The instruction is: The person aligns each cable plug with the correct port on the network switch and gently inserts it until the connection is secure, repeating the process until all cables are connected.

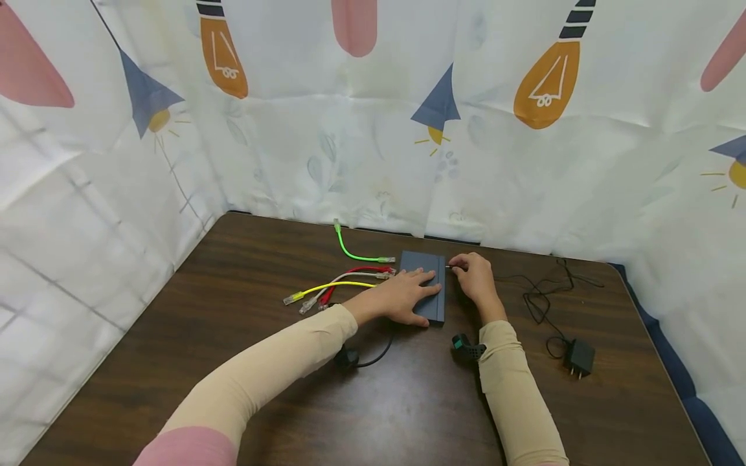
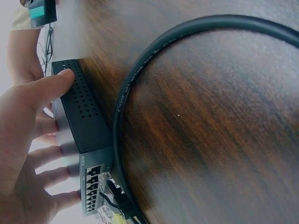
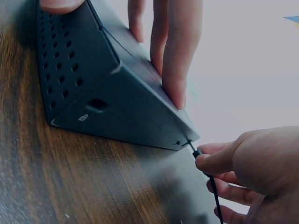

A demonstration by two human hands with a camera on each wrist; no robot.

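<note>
A dark blue-grey network switch (image 1: 436,294) lies on the brown table. My left hand (image 1: 405,296) rests on top of it with spread, fairly straight fingers, and the thumb (image 3: 60,3) touches its vented near side. At the far end of the switch's right side, my right hand (image 1: 473,277) pinches the black power plug (image 3: 196,153) between thumb and fingers. The plug's thin metal tip meets the switch near a small hole; how deep it sits cannot be told. A row of Ethernet ports (image 2: 93,191) shows on the opposite side, where clear connectors lie close by.
Left of the switch lie green (image 1: 350,252), red (image 1: 366,267), white (image 1: 340,277) and yellow (image 1: 326,287) Ethernet cables. The black power adapter (image 1: 579,356) lies at right with its loosely looped cord (image 1: 539,301). A black cable (image 2: 122,93) curves beneath my left wrist. Printed curtains (image 1: 350,162) surround the table.
</note>
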